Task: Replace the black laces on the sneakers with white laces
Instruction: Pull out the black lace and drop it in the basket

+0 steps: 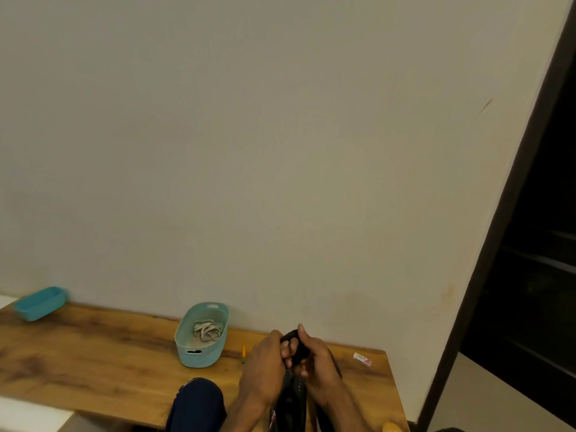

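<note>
The black sneaker [294, 378] was gripped by both hands, left hand [265, 366] and right hand [318, 363] clenched around its front over the table [109, 363]. Looked like the unlacing stage; white laces [207, 330] were left in the basket [199, 353], to be grabbed afterwards.

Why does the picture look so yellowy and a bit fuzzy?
Head view: dim, warm light tints the wall yellowish; the far blue tub and both hands look soft and blurred; the wide lens tilts the dark door frame.
</note>
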The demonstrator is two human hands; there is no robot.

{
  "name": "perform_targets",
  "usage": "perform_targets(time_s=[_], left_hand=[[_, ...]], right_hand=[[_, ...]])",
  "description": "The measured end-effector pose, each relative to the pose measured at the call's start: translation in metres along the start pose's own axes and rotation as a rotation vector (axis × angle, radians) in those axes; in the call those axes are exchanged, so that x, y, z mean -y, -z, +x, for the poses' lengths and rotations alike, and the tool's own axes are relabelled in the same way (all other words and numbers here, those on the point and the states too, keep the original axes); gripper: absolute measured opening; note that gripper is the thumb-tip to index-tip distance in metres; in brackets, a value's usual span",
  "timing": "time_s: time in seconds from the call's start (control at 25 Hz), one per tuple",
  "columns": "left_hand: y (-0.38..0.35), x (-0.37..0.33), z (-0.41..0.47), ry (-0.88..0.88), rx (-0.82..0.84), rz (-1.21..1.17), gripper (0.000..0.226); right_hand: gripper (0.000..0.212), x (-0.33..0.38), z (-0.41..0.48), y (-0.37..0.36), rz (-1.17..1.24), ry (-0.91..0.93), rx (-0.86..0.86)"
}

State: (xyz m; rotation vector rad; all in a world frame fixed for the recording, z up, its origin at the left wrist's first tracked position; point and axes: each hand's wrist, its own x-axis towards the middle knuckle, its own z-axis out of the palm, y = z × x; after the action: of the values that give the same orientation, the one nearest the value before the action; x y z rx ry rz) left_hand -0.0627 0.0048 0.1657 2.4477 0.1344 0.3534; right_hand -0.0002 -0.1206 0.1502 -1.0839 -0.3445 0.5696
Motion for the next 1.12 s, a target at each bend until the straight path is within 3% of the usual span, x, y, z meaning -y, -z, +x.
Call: perform_targets(time_s=[0.08, 0.2, 0.24, 0.36, 0.48, 0.68, 0.76, 0.84, 1.0, 1.12], left_hand=[[-0.001, 0.005, 0.001, 0.014, 0.045, -0.005, 0.014], [0.004, 0.007, 0.003, 0.055, 0.283, -0.387, 0.024], [0.008, 0.005, 0.004, 0.059, 0.288, -0.456, 0.030], [0.021, -0.013, 0.003, 0.126, 0.373, -0.516, 0.038], [0.029, -0.011, 0.003, 0.106, 0.443, -0.543, 0.031], [0.040, 0.015, 0.018, 0.297, 0.255, -0.905, 0.029], [0.057, 0.021, 0.025, 0.286, 0.148, -0.997, 0.027], [0.073, 0.027, 0.032, 0.205, 0.110, -0.914, 0.027], [0.080, 0.036, 0.042, 0.129, 0.177, -0.667, 0.025], [0.084, 0.045, 0.048, 0.160, 0.243, -0.660, 0.033]], right_hand=[[0.039, -0.001, -0.002, 0.009, 0.107, -0.086, 0.090], [0.031, 0.009, -0.007, 0.025, 0.143, -0.084, 0.188], [0.032, 0.010, -0.006, 0.028, 0.122, -0.080, 0.214], [0.033, 0.013, -0.001, 0.032, 0.084, -0.141, 0.297], [0.032, 0.017, 0.001, 0.034, 0.035, -0.145, 0.268], [0.035, 0.015, 0.004, 0.001, 0.268, -0.083, 0.148], [0.050, 0.012, 0.006, 0.001, 0.382, -0.070, 0.112], [0.047, 0.015, 0.009, 0.007, 0.302, -0.045, 0.072], [0.042, 0.039, 0.030, -0.006, -0.144, 0.031, 0.018], [0.052, 0.058, 0.045, -0.020, -0.445, 0.124, 0.140]])
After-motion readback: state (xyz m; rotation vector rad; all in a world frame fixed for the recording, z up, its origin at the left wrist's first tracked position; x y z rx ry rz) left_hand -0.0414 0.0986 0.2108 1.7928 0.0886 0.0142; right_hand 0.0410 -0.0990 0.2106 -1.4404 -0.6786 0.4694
